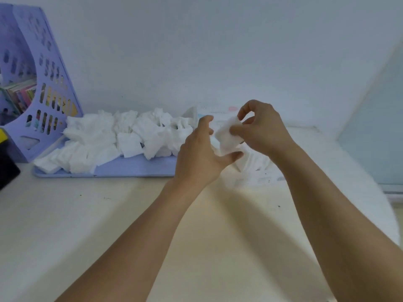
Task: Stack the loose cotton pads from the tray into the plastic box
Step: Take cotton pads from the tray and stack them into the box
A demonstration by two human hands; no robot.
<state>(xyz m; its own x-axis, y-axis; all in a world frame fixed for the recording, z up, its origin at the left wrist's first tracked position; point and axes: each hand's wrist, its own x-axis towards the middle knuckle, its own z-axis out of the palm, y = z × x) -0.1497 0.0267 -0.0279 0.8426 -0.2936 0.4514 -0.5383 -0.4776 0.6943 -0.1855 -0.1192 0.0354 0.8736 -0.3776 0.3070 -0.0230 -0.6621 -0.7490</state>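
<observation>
While both forearms reach in from 6 o'clock, the right hand (261,129) pinches a small stack of white cotton pads (227,136) between thumb and curled fingers, holding it tilted in the air near frame centre. The left hand (200,158) sits just at 9 o'clock of that stack, fingers loosely spread, its thumb touching the stack's lower edge; whether the fingers also touch it cannot be told.

Loose cotton pads (104,138) lie heaped across the lavender tray (135,168), at 9 o'clock of the hands, covering most of its far and left parts; a bare strip of tray shows along the near edge. The plastic box (255,164) lies under the hands at about 5 o'clock of the held stack, clear and blurred, with white pads visible inside; its outline is hard to make out.

A lavender perforated file rack (41,83) stands at 10 o'clock, touching the tray's far left end. The worktop (109,214) is pale cream.
</observation>
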